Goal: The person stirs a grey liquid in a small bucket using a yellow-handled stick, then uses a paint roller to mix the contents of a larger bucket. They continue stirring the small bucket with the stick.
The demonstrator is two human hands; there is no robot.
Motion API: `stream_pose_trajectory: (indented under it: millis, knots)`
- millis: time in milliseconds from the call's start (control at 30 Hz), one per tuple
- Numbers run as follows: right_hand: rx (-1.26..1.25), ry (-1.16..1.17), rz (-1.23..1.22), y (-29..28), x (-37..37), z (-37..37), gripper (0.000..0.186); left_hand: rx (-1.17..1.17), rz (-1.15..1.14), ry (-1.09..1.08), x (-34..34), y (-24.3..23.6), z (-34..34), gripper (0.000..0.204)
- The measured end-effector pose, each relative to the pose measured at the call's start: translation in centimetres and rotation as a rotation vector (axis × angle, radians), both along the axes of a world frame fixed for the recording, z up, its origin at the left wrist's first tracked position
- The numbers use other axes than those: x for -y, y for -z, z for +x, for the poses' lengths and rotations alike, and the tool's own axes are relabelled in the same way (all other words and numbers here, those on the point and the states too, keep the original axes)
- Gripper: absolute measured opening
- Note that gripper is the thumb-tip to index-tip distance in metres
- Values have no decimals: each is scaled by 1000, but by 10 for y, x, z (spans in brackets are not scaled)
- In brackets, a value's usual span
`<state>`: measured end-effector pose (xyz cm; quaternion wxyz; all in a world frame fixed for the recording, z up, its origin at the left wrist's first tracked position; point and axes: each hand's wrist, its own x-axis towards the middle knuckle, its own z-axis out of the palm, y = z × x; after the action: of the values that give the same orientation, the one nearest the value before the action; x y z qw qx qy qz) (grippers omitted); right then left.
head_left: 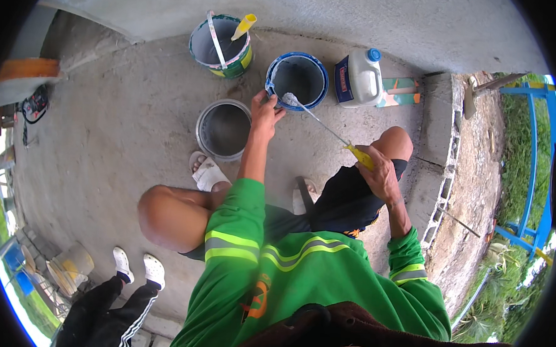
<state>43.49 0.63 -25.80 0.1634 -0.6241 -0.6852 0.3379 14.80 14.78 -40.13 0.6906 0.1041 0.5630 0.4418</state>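
Closest up, a dark brown shape (pixel 376 330) runs along the bottom edge, too cut off to ID, covering part of the green top (pixel 323 275) w/ yellow-and-grey bands. Using the blue-rimmed bucket (pixel 325 76) as ref pt: R hand (pixel 379 173) is to its near right, closed around the yellow grip of a long thin-shafted tool (pixel 322 123), fingers covering some of the grip. L hand (pixel 265 114) is at the bucket's near-left edge, fingers curled on the rim, tho exact fingertip contact is hard to see. Tool's head is at the bucket's near rim: whitish, lumpy, looks coated; can't tell if it's touching. Bucket itself is round, rim smeared whitish on the left, inside shadowy grey, so depth's hard to judge. Grey bucket (pixel 200 131) is just to its near left, inside dim too, right edge hard to see past the L forearm. White jug (pixel 362 81) w/ blue cap stands just right of the blue-rimmed one, hiding a bit of some pink-and-green flat pieces (pixel 400 99). Green bucket (pixel 238 65) is to its far left, w/ a yellow-handled thing (pixel 244 26) sticking up, lower end unclear. Co-worker's legs (pixel 112 312) are well apart to its near left, upper body cut off.
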Motion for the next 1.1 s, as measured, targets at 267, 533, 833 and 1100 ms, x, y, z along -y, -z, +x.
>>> stream_pose_trajectory:
  millis: [267, 533, 833, 1100]
  knots:
    - [-15, 41, -56, 4, 0, 3, 38, 29, -17, 9, 0, -3, 0, 62]
    - [7, 142, -37, 27, -4, -16, 35, 28, -17, 24, 1, 2, 0, 60]
    - [16, 42, -221, 14, 11, -19, 33, 4, -2, 23, 3, -3, 1, 56]
    - [-86, 291, -127, 55, -8, -80, 37, -76, 22, 37, 6, 0, 6, 53]
